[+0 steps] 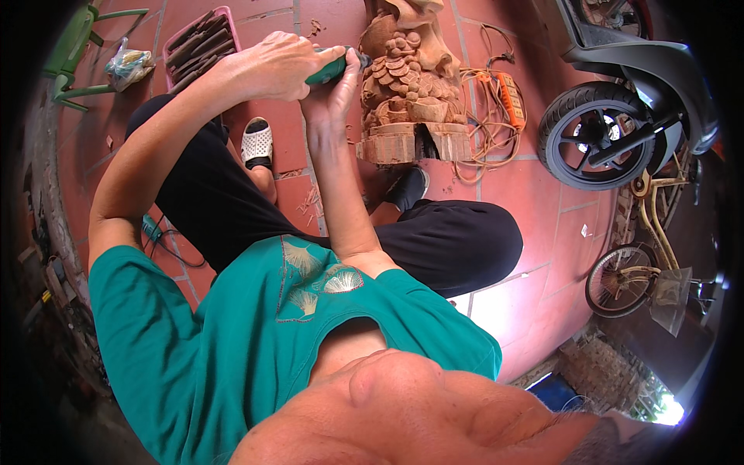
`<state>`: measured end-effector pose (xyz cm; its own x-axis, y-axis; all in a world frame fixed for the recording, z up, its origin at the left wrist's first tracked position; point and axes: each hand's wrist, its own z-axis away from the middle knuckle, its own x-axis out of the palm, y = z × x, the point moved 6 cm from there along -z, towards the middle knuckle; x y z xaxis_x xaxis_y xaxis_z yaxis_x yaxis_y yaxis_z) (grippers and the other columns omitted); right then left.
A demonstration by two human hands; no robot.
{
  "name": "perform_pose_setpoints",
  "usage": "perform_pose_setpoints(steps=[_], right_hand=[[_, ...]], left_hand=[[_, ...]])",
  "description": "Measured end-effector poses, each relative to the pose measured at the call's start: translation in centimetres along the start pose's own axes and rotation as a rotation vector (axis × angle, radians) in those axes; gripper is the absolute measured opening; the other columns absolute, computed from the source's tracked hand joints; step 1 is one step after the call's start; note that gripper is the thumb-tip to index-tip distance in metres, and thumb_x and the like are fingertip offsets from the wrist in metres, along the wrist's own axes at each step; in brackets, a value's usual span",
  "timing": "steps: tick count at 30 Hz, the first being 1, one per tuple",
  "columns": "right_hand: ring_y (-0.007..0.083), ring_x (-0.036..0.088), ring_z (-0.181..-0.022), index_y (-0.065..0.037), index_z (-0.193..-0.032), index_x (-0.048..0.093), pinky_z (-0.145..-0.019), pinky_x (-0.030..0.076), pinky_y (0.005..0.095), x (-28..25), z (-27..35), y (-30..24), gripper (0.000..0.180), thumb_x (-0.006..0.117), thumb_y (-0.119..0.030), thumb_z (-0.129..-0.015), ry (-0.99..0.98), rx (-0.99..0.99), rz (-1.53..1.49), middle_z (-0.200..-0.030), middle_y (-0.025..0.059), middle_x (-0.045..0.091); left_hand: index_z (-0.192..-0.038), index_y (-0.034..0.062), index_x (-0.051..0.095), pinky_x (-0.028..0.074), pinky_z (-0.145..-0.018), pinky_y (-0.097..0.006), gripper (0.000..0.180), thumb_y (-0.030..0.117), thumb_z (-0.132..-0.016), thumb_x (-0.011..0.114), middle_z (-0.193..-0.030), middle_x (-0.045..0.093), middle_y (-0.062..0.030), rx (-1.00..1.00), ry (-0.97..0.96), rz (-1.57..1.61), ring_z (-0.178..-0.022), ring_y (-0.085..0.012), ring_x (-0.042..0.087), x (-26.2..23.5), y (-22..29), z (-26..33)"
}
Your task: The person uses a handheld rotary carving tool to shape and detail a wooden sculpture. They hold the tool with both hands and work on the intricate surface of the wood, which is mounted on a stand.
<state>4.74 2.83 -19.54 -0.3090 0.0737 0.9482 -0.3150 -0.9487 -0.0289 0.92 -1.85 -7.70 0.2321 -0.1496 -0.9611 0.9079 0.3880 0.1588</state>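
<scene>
In front of me a brown wood carving (403, 77) stands upright on its rough stump base, its surface cut into rounded, overlapping disc shapes and folds. Both my hands are closed around a green-bodied hand tool (328, 70), whose dark front end meets or nearly meets the carving's left side. My left hand (275, 66) grips the tool from the left, forefinger stretched along it. My right hand (333, 97) wraps it from below, close to the carving. Fingers hide much of the tool, so its exact kind and working tip cannot be made out.
A pink basket (203, 46) of dark, long tools lies beyond my left arm, near a plastic bag (129, 66) and green chair (74, 46). Right of the carving are an orange power strip (511, 101) with tangled cables, a motorbike wheel (597, 136) and a bicycle (624, 279). Another green corded tool (152, 227) lies left.
</scene>
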Motion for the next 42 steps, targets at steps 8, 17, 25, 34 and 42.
perform_pose_setpoints(steps=[8, 17, 25, 34, 42], right_hand=[[0.0236, 0.067, -0.1, -0.012, -0.103, 0.064, -0.094, 0.056, 0.0405, -0.4, 0.0, 0.2, 0.034, 0.066, -0.045, -0.097, 0.011, 0.0, -0.006, -0.104, 0.0085, 0.068], [0.0234, 0.067, -0.1, -0.012, -0.103, 0.064, -0.092, 0.057, 0.0407, -0.5, 0.0, 0.2, 0.034, 0.066, -0.046, -0.098, 0.003, -0.001, -0.009, -0.104, 0.0086, 0.068], [0.0231, 0.067, -0.101, -0.011, -0.105, 0.064, -0.093, 0.057, 0.0408, -0.7, -0.2, 0.4, 0.037, 0.063, -0.048, -0.098, -0.007, 0.012, 0.01, -0.106, 0.0091, 0.069], [0.0228, 0.066, -0.105, -0.011, -0.107, 0.065, -0.099, 0.054, 0.0419, -0.3, -1.7, 0.0, 0.035, 0.065, -0.045, -0.099, -0.034, 0.082, -0.01, -0.108, 0.0077, 0.068], [0.0222, 0.063, -0.11, -0.01, -0.113, 0.065, -0.103, 0.05, 0.0432, -0.1, -2.4, -0.3, 0.037, 0.07, -0.042, -0.095, -0.06, 0.072, 0.011, -0.114, 0.0063, 0.068]], left_hand=[[-0.153, 0.013, 0.042, 0.054, -0.074, -0.048, 0.086, 0.007, -0.071, 0.066, -0.093, 0.069, -0.0224, -0.005, -0.046, -0.012, -0.085, -0.041, 0.069, -0.3, 0.0, 0.0], [-0.151, 0.012, 0.045, 0.053, -0.073, -0.048, 0.085, 0.007, -0.069, 0.066, -0.09, 0.068, -0.0228, -0.011, -0.036, -0.022, -0.082, -0.0408, 0.069, 0.0, 0.1, -0.1], [-0.151, 0.0102, 0.045, 0.054, -0.07, -0.048, 0.084, 0.007, -0.07, 0.066, -0.087, 0.068, -0.0224, 0.007, -0.023, -0.036, -0.078, -0.041, 0.068, -0.1, -0.1, -0.1], [-0.146, 0.0094, 0.049, 0.054, -0.067, -0.049, 0.073, 0.011, -0.075, 0.067, -0.086, 0.07, -0.0219, 0.056, 0.097, -0.043, -0.077, -0.0408, 0.069, -0.3, -1.3, -0.8], [-0.146, 0.0105, 0.05, 0.055, -0.064, -0.048, 0.072, 0.013, -0.077, 0.068, -0.083, 0.072, -0.0209, 0.087, 0.129, -0.01, -0.074, -0.0386, 0.071, -0.9, -2.1, -1.4]])
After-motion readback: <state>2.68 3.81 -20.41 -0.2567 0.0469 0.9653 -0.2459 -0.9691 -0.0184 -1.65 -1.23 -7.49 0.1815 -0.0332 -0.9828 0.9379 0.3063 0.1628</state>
